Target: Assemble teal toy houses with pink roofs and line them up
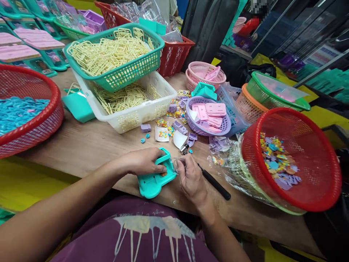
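Note:
My left hand [144, 162] is closed around a turquoise plastic toy part [151, 185], a hollow shell with a rounded end. Its fingers reach inside, beside a small brown piece [164, 173]. At the shell's right edge, my right hand [193, 179] pinches a thin, clear plastic piece [174, 164], whose exact shape is hard to make out. A black-handled tool [216, 185] lies on the table just right of that hand. Metal-tipped black tool [184, 148] rests beyond the fingers, near loose purple parts [192, 138] and small blue discs [147, 135].
A white basket [136, 118] and a turquoise basket [114, 82] hold pale yellow frames. Red baskets stand left [51, 112] and right [324, 160]. A purple basket [189, 120] contains pink parts. Finished-looking pink-topped turquoise pieces [40, 38] stand at far left.

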Action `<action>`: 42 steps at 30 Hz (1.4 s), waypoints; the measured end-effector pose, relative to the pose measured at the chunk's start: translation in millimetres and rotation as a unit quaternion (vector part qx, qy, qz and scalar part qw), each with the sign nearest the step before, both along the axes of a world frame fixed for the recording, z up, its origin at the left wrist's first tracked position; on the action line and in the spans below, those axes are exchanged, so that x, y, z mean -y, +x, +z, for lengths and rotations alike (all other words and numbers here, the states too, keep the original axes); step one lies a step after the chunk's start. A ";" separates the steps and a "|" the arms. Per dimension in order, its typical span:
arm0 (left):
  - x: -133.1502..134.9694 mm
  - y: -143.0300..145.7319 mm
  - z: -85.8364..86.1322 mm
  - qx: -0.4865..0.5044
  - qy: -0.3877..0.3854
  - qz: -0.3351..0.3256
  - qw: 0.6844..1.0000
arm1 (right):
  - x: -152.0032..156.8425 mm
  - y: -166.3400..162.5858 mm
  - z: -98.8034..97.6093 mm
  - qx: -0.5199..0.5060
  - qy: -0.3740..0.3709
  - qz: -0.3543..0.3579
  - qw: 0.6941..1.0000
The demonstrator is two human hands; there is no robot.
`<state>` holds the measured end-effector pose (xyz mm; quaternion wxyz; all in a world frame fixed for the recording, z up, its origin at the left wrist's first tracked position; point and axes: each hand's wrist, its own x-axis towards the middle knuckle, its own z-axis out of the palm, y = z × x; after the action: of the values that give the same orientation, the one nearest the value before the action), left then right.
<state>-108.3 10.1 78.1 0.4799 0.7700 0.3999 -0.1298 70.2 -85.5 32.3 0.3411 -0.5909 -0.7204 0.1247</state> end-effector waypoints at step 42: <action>2.4 -0.2 -5.2 0.016 0.014 -0.018 1.000 | 5.7 -3.6 8.4 0.119 0.000 0.005 0.993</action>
<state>-108.5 7.7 72.9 0.4732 0.7856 0.3801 -0.1202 66.6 -91.2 40.6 0.2523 -0.5980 -0.7587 0.0546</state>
